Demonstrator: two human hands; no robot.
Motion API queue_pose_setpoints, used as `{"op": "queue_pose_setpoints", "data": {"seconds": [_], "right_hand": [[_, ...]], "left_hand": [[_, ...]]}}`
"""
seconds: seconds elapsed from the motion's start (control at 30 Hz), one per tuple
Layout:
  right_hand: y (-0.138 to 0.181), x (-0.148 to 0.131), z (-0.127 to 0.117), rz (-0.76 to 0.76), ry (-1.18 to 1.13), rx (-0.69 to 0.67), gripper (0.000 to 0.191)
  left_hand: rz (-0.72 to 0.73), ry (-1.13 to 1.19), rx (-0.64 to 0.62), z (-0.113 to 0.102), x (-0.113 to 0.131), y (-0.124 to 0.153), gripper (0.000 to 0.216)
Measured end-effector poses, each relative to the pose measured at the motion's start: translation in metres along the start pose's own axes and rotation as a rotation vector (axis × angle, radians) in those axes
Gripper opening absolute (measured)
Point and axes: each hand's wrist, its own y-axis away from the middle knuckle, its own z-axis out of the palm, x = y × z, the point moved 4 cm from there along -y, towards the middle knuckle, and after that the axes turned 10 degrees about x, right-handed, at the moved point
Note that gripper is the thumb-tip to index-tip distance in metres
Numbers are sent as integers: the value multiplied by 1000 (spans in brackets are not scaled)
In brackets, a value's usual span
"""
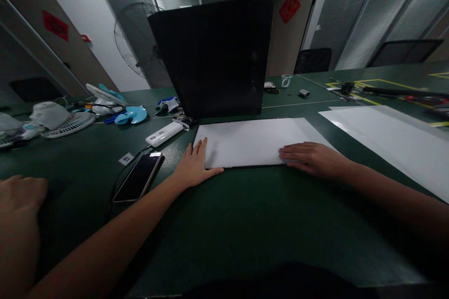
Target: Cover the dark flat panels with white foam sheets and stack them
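Observation:
A white rectangular sheet [245, 142] lies flat on the table over a thin dark-edged base. My left hand [194, 163] rests at the sheet's near left corner, fingers spread and thumb stretched along the front edge. My right hand [314, 158] lies flat over its near right part, fingers straight and side by side. Neither hand grips anything. Directly behind the sheet, a large black panel [217, 60] stands nearly upright. What supports it is hidden.
Left of my hand are a smartphone [140, 177], a white power strip [164, 133] and a small label [126, 159]. Fan parts [131, 115] lie beyond. Another person's hand [21, 196] rests at far left. Large white sheets [393, 135] cover the right side.

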Motion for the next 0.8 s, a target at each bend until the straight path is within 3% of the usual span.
{"op": "queue_pose_setpoints", "data": {"seconds": [0.13,0.2,0.33,0.47,0.6,0.8], "right_hand": [[0,-1,2,1,-62,-23,48],[0,5,-1,72,-27,29,49],[11,38,-14,476,247,136,62],[33,73,-17,786,372,31,82],[38,85,-12,758,315,-25,77],[25,66,-9,697,302,-13,73]], "left_hand": [[4,-9,-16,-1,-1,1,119],[26,-23,-29,0,-1,0,109],[23,-30,-31,2,-3,-1,110],[28,-36,13,2,-2,-1,117],[12,-36,24,3,-3,-1,120],[9,-29,14,2,-2,0,123]]}}
